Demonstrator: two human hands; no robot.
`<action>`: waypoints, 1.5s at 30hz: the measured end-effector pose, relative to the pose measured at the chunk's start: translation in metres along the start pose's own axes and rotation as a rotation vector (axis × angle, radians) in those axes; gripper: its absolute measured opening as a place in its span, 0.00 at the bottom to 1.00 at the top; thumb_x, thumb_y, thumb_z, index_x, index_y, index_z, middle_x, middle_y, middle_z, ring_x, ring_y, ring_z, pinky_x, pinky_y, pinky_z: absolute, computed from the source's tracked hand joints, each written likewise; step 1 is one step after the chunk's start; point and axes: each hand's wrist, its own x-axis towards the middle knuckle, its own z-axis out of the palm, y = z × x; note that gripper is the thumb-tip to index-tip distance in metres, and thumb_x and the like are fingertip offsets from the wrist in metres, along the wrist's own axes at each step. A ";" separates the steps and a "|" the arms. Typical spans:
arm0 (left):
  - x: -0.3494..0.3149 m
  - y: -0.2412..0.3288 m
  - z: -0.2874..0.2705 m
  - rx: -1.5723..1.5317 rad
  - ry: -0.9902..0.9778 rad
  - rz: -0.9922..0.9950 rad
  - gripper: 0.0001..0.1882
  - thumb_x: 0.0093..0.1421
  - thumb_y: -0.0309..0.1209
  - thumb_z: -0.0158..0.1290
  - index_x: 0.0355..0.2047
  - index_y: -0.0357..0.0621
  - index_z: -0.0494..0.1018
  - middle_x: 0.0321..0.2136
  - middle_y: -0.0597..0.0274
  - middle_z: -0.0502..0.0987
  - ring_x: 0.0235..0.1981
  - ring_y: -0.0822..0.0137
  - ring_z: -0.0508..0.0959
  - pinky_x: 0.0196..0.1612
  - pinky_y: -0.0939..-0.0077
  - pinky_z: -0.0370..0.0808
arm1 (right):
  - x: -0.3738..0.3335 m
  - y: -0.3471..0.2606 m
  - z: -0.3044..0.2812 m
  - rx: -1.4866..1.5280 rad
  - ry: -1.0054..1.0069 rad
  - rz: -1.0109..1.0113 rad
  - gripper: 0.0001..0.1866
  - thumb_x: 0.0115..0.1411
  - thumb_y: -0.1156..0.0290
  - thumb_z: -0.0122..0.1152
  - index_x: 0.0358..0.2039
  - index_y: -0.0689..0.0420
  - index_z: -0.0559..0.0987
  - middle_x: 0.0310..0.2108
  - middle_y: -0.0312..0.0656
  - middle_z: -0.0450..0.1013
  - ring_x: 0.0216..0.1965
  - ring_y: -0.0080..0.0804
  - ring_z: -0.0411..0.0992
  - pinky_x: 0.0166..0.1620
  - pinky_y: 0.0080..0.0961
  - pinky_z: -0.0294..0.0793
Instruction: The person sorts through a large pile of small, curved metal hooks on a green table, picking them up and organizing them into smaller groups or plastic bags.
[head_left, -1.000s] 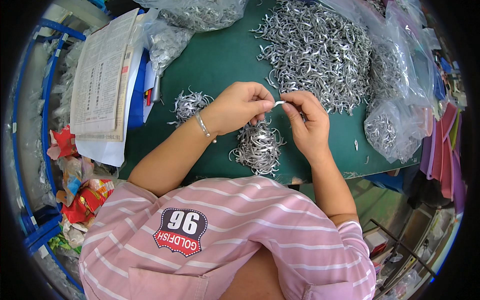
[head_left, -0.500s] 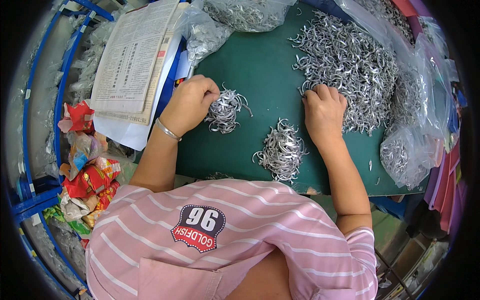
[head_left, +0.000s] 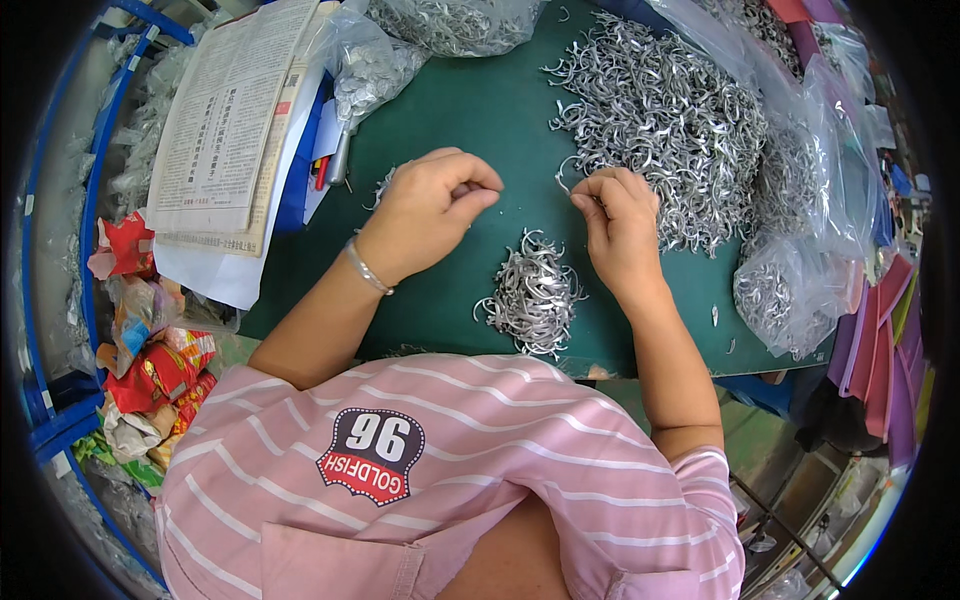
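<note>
Nearest: one shirt (head_left: 450, 450), pink with white stripes. Next, at the edge of the green table (head_left: 480, 120), one small pile (head_left: 535, 300) of curved silvery metal pieces, between the forearms. Left hand (head_left: 425, 205): raised past the pile, bracelet (head_left: 368, 268) at the wrist; fingers curled, thumb close to forefinger; any piece held, cannot tell. Right hand (head_left: 620, 220): across from it, at the heap's near edge; fingers bent, thumb near forefinger; grip, cannot tell. Single piece (head_left: 562, 174): just beside the right fingertips, held or loose uncertain. Second pile (head_left: 383, 186): beyond the left wrist, mostly hidden. Newspaper (head_left: 230, 130): far left, lying over white paper. Large heap (head_left: 670, 130) of like pieces: beyond the right hand. Clear bag (head_left: 460, 25), filled: far edge.
</note>
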 end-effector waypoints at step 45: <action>0.007 0.009 0.027 -0.738 -0.140 -0.220 0.11 0.59 0.20 0.57 0.43 0.33 0.74 0.36 0.62 0.77 0.35 0.74 0.79 0.40 0.82 0.78 | -0.010 -0.020 -0.007 0.139 0.073 -0.285 0.11 0.47 0.81 0.67 0.33 0.57 0.78 0.31 0.36 0.76 0.34 0.35 0.73 0.42 0.32 0.66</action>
